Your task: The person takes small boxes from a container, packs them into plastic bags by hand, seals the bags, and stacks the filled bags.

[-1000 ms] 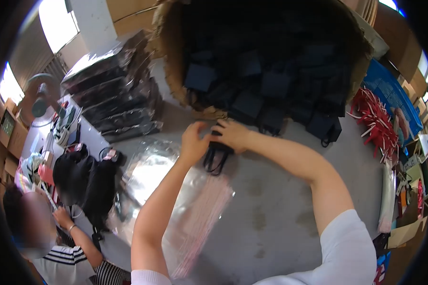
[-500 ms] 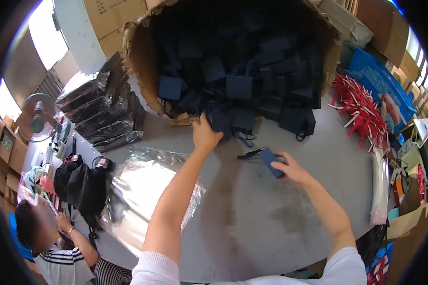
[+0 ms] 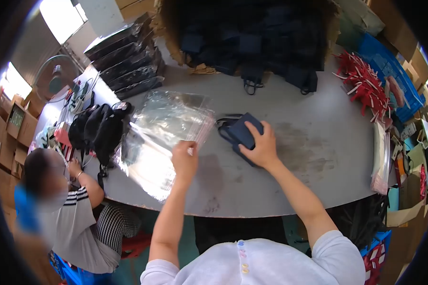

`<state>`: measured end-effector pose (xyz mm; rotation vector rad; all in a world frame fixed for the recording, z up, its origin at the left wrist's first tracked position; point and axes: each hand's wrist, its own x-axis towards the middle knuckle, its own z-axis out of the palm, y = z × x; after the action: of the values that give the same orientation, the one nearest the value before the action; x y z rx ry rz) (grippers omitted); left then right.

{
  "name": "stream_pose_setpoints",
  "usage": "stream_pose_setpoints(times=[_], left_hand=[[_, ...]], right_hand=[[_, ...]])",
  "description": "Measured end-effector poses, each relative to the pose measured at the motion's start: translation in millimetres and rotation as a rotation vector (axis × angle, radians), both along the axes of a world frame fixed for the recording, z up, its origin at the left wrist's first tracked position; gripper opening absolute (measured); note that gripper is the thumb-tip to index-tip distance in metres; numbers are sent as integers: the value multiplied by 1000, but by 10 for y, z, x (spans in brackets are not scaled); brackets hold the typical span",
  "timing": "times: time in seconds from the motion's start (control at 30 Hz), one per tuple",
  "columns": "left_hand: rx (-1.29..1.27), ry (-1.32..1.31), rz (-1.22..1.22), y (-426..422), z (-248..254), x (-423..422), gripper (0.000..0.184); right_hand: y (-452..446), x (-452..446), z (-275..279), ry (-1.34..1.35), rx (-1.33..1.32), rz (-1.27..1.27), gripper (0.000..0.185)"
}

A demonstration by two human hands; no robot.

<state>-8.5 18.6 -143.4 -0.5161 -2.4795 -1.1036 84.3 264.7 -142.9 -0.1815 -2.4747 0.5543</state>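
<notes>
Small dark-blue bags with thin handles (image 3: 247, 130) lie together on the grey table, their handles toward the left. My right hand (image 3: 263, 145) rests over them, thumb and fingers spread round their sides. My left hand (image 3: 184, 159) is at the right edge of a pile of clear plastic sleeves (image 3: 169, 116), its fingers pinched together there; whether a sleeve edge is between them is too small to tell. Many more dark-blue bags (image 3: 252, 45) fill a large torn-edged carton (image 3: 169, 31) at the back of the table.
Stacked dark packs in plastic (image 3: 128, 61) stand back left, beside black cloth items (image 3: 100, 130). A seated person (image 3: 76, 218) is at the left. Red and white ribbons (image 3: 364, 85), a blue basket (image 3: 390, 71) and a plastic-wrapped bundle (image 3: 380, 156) are at the right.
My left hand has left the bags by the carton and come to the plastic sleeves. My right hand has moved left and now covers bags lying together. The view has shifted.
</notes>
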Motion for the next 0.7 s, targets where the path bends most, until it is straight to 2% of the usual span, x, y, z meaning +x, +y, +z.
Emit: stream_pose_setpoints(times=[0.1, 0.13, 0.2, 0.27, 0.4, 0.47, 0.53, 0.57, 0.6, 0.63, 0.67, 0.7], left_hand=[[-162, 117, 122, -758, -137, -310, 9], [-137, 60, 176, -914, -333, -409, 10], [-111, -6, 231, -1037, -480, -451, 11], [135, -68, 222, -983, -513, -494, 15], [297, -49, 152, -946, -460, -428, 15], [253, -92, 107, -899, -285, -204, 12], [-199, -132, -91, -889, -159, 77, 10], [-417, -232, -123, -865, 31, 270, 8], [-415, -239, -119, -800, 139, 378, 8], [-316, -161, -152, -719, 213, 479, 11], [-219, -86, -184, -637, 220, 582, 14], [-220, -99, -177, -507, 151, 590, 14]], right_hand=[[-40, 70, 105, 223, -125, 6, 73], [-72, 131, 214, 199, -162, 36, 73], [-121, 250, 222, 109, -61, 42, 75], [-182, 366, 54, 59, -33, 39, 76], [-255, 415, 66, -61, -44, -31, 78], [-229, 424, 120, -104, -49, -16, 78], [-147, 424, 152, -152, -49, 4, 79], [-95, 422, 160, -121, -192, -1, 81], [-35, 396, 167, -85, -333, -6, 83], [36, 352, 73, 64, -333, 29, 81], [-63, 306, 119, 49, -333, 37, 81], [-231, 243, 134, 101, -902, 165, 78]])
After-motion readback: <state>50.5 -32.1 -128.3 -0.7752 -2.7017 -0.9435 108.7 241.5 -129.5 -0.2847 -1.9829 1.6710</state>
